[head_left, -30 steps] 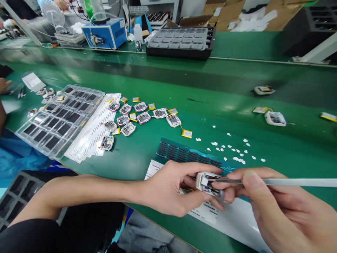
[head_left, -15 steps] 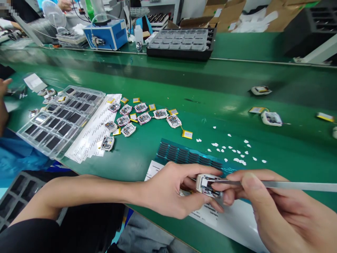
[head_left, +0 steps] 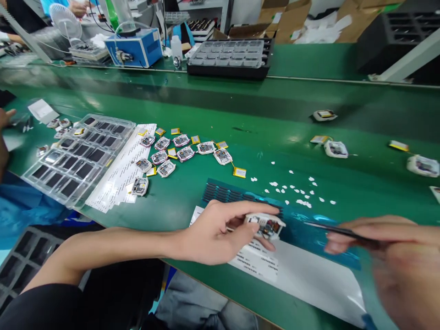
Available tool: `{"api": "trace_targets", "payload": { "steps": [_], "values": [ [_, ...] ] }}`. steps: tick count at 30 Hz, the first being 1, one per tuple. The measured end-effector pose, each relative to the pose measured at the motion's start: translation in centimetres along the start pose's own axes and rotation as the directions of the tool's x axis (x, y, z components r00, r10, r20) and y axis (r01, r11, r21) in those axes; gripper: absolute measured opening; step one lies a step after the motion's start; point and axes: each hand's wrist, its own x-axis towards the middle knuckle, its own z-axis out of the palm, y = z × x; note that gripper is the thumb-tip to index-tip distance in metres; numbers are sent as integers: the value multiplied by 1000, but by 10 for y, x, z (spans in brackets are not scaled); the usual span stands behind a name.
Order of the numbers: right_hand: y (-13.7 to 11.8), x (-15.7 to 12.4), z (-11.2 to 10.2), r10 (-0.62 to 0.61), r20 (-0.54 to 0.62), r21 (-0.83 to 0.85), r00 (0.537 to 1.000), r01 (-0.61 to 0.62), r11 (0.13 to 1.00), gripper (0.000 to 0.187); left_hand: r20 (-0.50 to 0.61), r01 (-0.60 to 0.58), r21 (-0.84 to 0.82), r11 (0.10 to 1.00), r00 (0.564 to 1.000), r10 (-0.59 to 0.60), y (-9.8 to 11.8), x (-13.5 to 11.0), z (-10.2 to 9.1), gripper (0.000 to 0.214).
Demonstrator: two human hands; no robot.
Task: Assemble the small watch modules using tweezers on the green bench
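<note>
Tweezers [head_left: 330, 229] now off open watch case [head_left: 266, 225].

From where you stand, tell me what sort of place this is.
Most likely an electronics assembly line: a long green workbench, a cluster of small open devices with yellow batteries, clear parts trays, and the left hand holding one device.

One head-worn view looks forward and down, close over the green counter [head_left: 213, 192]; the left hand [head_left: 213, 233] sits at 6 o'clock, the right hand [head_left: 388, 256] at 4 o'clock.
</note>
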Motion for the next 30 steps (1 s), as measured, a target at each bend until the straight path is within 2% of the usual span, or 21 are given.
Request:
{"api": "trace_targets", "payload": {
  "steps": [1, 3, 5, 9, 14, 17, 20, 24, 27, 29, 30],
  "values": [
    [5, 5, -4, -13, 3, -16, 1000, 13, 1000, 15, -30, -33, 19, 999, 999, 33, 0, 1, -2, 44],
    [14, 15, -7, -32, 89, -104, 995, 41, 994, 20, -69, -80, 90, 993, 994, 86, 1, 4, -5, 41],
    [21, 23, -3, -8, 168, -153, 986, 34, 988, 28, -46, -99, 233, 967, 993, 113, 0, 7, -8, 37],
    [33, 32, 6, -14, 220, -154, 975, 49, 987, 40, 122, -165, 519, 839, 985, 118, -3, 13, -13, 38],
    [43, 33, 7, -123, 223, -127, 967, 154, 980, 34, 294, -243, 730, 638, 956, 28, -12, 19, -14, 41],
    [41, 29, 8, -227, 211, -125, 951, 257, 958, 25, 316, -247, 776, 580, 949, -19, -14, 23, -12, 50],
    [37, 22, 10, -322, 194, -163, 927, 354, 921, 15, 312, -249, 788, 563, 950, -16, -15, 24, -10, 52],
    [29, 24, 6, -406, 102, -299, 908, 417, 858, 19, 312, -271, 802, 532, 950, 13, -18, 25, -10, 50],
    [14, 36, 2, -426, 25, -403, 904, 399, 823, 25, 333, -325, 836, 442, 941, 62, -20, 23, -11, 46],
    [-1, 42, 2, -445, 22, -440, 895, 408, 800, 31, 427, -445, 829, 340, 895, 130, -18, 21, -12, 39],
    [-8, 44, 4, -464, 39, -448, 885, 430, 784, 37, 509, -537, 786, 307, 843, 171, -15, 19, -13, 35]
  ]
}}
